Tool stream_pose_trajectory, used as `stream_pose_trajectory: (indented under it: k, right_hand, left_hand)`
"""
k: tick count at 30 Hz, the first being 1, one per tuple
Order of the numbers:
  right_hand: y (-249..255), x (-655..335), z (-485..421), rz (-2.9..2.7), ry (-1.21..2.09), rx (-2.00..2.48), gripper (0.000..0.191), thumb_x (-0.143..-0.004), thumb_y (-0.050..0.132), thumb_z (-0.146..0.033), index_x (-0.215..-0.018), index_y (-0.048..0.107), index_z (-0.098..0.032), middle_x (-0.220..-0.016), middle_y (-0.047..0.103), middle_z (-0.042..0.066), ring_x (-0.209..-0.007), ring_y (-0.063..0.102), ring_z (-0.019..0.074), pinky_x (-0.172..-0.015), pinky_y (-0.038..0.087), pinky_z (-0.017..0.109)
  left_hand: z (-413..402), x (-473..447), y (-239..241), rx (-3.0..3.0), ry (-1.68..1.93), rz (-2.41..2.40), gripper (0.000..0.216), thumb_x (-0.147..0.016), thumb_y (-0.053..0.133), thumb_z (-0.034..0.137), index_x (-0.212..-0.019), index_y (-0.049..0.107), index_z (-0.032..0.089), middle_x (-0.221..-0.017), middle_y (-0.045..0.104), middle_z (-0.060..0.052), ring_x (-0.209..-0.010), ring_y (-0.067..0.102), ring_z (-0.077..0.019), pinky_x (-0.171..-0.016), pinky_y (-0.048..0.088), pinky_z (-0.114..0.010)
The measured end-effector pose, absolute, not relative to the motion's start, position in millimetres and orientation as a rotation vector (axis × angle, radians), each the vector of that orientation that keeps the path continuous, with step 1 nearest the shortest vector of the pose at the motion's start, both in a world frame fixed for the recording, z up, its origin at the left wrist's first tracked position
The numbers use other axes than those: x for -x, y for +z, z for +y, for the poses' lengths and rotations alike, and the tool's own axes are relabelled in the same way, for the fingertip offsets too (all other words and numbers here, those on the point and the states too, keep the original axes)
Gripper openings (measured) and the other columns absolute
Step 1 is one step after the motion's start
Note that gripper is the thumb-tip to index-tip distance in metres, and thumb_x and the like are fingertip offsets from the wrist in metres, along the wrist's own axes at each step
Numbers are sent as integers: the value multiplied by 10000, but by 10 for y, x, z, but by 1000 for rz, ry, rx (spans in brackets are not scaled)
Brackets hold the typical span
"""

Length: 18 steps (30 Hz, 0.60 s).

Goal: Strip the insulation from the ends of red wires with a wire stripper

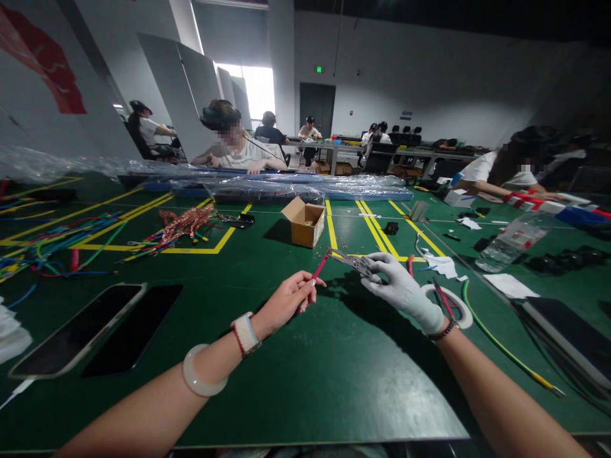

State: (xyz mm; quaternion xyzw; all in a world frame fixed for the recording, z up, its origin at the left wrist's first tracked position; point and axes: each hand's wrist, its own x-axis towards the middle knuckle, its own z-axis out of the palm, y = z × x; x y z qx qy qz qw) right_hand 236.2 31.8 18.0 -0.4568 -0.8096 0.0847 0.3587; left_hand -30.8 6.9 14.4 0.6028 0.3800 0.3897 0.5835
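My left hand (pixel 286 300), bare with a bracelet and a pale bangle on the arm, pinches a thin red wire (pixel 319 268) that slants up to the right. My right hand (pixel 398 286) wears a white glove and grips a grey metal wire stripper (pixel 354 261). The tool's jaws point left and meet the upper end of the red wire. Both hands hover over the green table (pixel 305 381).
Two phones (pixel 95 327) lie at the left, an open cardboard box (pixel 304 222) beyond the hands, a heap of coloured wires (pixel 181 224) at the far left, a tape roll (pixel 449 304) and green-yellow cable (pixel 501 346) at the right, and a plastic bottle (pixel 513 240). Other people sit at the tables.
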Motion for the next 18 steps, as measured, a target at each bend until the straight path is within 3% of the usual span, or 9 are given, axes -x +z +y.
stream_pose_trajectory:
  k: [6, 12, 18]
  right_hand:
    - [209, -2294, 278, -2105, 296, 1158, 180, -821, 579, -332, -703, 575, -197, -1065, 548, 82, -930, 595, 195, -836, 518, 339]
    - [163, -2334, 305, -2142, 354, 1134, 296, -817, 592, -323, -581, 471, -191, -960, 561, 66, -908, 587, 181, -814, 493, 317]
    - [162, -2315, 289, -2184, 395, 1129, 274, -834, 574, -297, -598, 484, -190, -954, 571, 62, -920, 585, 175, -831, 484, 307]
  left_hand:
    - [61, 309, 146, -1478, 868, 907, 310, -888, 527, 413, -1027, 557, 138, -724, 539, 22, -511, 426, -66, -487, 327, -193]
    - [78, 323, 126, -1510, 862, 896, 299, -897, 514, 404, -1024, 541, 134, -715, 532, 28, -497, 409, -60, -466, 320, -182]
    - [89, 333, 103, -1511, 859, 890, 290, -897, 518, 399, -1012, 535, 134, -716, 550, 24, -486, 417, -54, -455, 321, -173]
